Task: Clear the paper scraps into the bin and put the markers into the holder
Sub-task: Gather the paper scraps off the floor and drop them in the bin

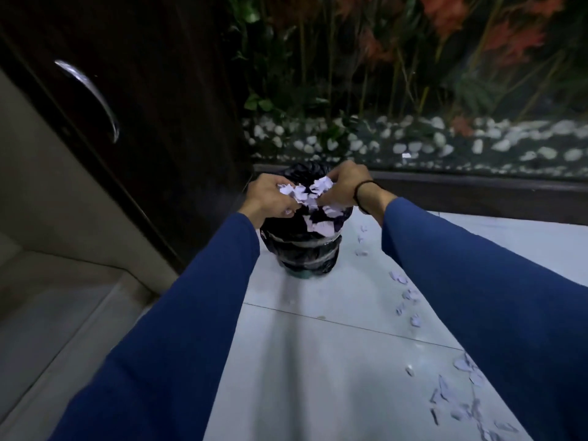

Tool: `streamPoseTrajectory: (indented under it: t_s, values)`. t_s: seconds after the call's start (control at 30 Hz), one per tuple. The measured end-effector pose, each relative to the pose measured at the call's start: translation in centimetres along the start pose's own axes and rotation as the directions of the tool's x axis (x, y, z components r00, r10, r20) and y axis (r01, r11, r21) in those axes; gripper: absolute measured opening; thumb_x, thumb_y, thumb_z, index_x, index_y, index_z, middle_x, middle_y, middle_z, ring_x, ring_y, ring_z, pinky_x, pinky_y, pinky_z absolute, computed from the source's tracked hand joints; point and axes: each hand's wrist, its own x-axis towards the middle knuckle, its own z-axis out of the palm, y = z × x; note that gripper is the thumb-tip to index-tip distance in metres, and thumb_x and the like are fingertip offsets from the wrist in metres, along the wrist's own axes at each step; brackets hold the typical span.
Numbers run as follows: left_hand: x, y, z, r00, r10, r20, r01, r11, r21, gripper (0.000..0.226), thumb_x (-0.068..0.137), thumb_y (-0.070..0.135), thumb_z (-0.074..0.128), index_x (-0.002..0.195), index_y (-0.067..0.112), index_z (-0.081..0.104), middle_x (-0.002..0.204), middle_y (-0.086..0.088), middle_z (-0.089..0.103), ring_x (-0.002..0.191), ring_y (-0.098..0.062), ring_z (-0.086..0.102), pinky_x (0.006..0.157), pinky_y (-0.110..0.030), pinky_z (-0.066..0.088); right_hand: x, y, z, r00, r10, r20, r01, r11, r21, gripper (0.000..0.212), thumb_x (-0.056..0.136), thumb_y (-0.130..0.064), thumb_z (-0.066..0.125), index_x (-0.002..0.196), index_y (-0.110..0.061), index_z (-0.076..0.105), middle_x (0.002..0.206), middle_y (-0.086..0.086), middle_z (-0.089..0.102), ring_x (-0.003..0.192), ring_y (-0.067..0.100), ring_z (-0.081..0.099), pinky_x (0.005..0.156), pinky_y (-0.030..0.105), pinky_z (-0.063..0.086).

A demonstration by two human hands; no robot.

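A small bin [302, 253] lined with a black bag stands on the pale tiled floor [318, 361]. Both hands hover right over its mouth. My left hand [270, 195] and my right hand [343, 186] are cupped together around a bunch of white paper scraps [302, 192]. Some scraps [318, 222] lie or fall inside the bin's opening below the hands. More loose scraps [410, 300] trail across the floor to the right of the bin, and several [461, 399] lie near the lower right. No markers or holder are in view.
A dark cabinet door [143, 106] with a curved metal handle [92, 97] stands to the left of the bin. Behind the bin runs a dark ledge [477, 192] below a glass panel with plants and white pebbles [413, 138]. A beige step is at lower left.
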Motion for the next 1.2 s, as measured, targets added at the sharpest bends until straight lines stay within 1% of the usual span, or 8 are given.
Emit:
streamPoseTrajectory:
  t_s: [0.07, 0.13, 0.27, 0.63, 0.9, 1.0, 1.07, 1.2]
  values:
    - [1.1, 0.0, 0.0, 0.999, -0.035, 0.020, 0.035, 0.999, 0.002, 0.049, 0.060, -0.001, 0.093, 0.102, 0.013, 0.073, 0.093, -0.012, 0.068, 0.070, -0.024, 0.065, 0.077, -0.049, 0.064, 1.9, -0.6, 1.2, 0.999, 0.046, -0.004, -0.046, 0.999, 0.016, 0.033, 0.071, -0.033, 0.084, 0.070, -0.017, 0.055, 0.076, 0.003, 0.055, 0.066, 0.016, 0.050, 0.051, 0.027, 0.041]
    - [2.0, -0.2, 0.2, 0.995, -0.074, 0.065, 0.071, 0.996, 0.046, 0.062, 0.054, 0.001, 0.095, 0.108, 0.019, 0.071, 0.111, -0.014, 0.066, 0.089, -0.028, 0.071, 0.075, -0.051, 0.065, 3.2, -0.6, 2.6, 0.996, 0.083, 0.013, -0.083, 0.995, 0.051, 0.038, 0.067, -0.036, 0.087, 0.086, -0.014, 0.063, 0.091, 0.004, 0.061, 0.080, 0.019, 0.059, 0.065, 0.026, 0.050]
    - [2.5, -0.1, 0.2, 0.991, -0.067, 0.118, 0.052, 0.991, 0.125, 0.052, 0.079, -0.006, 0.081, 0.120, 0.023, 0.067, 0.121, -0.009, 0.058, 0.102, -0.029, 0.068, 0.067, -0.043, 0.066, 4.1, 0.6, 4.8, 0.995, 0.096, 0.038, -0.100, 0.987, 0.126, 0.044, 0.065, -0.035, 0.091, 0.100, -0.016, 0.074, 0.110, 0.005, 0.070, 0.098, 0.018, 0.069, 0.089, 0.031, 0.058]
    - [-0.1, 0.0, 2.4, 0.996, 0.069, 0.062, -0.072, 0.996, 0.043, 0.021, 0.087, 0.005, 0.079, 0.101, 0.021, 0.075, 0.098, -0.003, 0.069, 0.098, -0.018, 0.070, 0.071, -0.042, 0.066, 0.4, 3.6, 3.0, 0.987, -0.065, -0.145, 0.092, 0.978, 0.186, 0.030, 0.075, -0.032, 0.085, 0.102, -0.022, 0.076, 0.100, -0.004, 0.074, 0.094, 0.011, 0.067, 0.084, 0.024, 0.055]
    - [-6.8, -4.7, 5.3, 0.986, 0.128, 0.104, -0.124, 0.991, -0.048, 0.008, 0.090, 0.020, 0.078, 0.098, 0.021, 0.078, 0.084, -0.002, 0.075, 0.068, -0.011, 0.067, 0.062, -0.027, 0.058, -6.8, 9.6, 4.8, 0.973, -0.114, -0.203, 0.144, 0.980, 0.138, 0.018, 0.074, -0.034, 0.081, 0.089, -0.032, 0.073, 0.093, -0.013, 0.072, 0.084, 0.009, 0.066, 0.081, 0.032, 0.058]
    - [-8.5, -11.0, 5.8, 0.994, 0.068, 0.083, -0.072, 0.996, 0.048, 0.006, 0.089, 0.018, 0.079, 0.095, 0.020, 0.079, 0.085, -0.001, 0.077, 0.072, -0.014, 0.069, 0.065, -0.029, 0.061, -9.6, 13.1, 8.0, 0.985, -0.111, -0.130, 0.120, 0.991, 0.057, 0.023, 0.075, -0.035, 0.080, 0.097, -0.034, 0.072, 0.101, -0.012, 0.071, 0.092, 0.012, 0.066, 0.083, 0.037, 0.058]
    - [-8.6, -15.9, 5.8, 0.999, -0.033, 0.037, 0.025, 0.979, 0.203, 0.010, 0.086, 0.021, 0.079, 0.097, 0.022, 0.079, 0.089, -0.001, 0.077, 0.083, -0.019, 0.072, 0.079, -0.031, 0.062, -11.2, 15.2, 10.3, 0.995, -0.079, -0.062, 0.080, 0.997, 0.020, 0.028, 0.077, -0.033, 0.080, 0.103, -0.032, 0.071, 0.105, -0.008, 0.069, 0.096, 0.015, 0.065, 0.084, 0.038, 0.057]
    - [-9.1, -23.8, 6.5, 0.982, -0.172, -0.076, 0.188, 0.903, 0.388, 0.028, 0.090, 0.022, 0.073, 0.117, 0.015, 0.072, 0.117, -0.009, 0.071, 0.102, -0.024, 0.066, 0.086, -0.021, 0.045, -12.9, 18.5, 14.5, 0.999, -0.007, 0.046, 0.007, 1.000, 0.007, 0.032, 0.076, -0.031, 0.081, 0.106, -0.031, 0.069, 0.104, -0.006, 0.066, 0.098, 0.018, 0.064, 0.084, 0.038, 0.055]
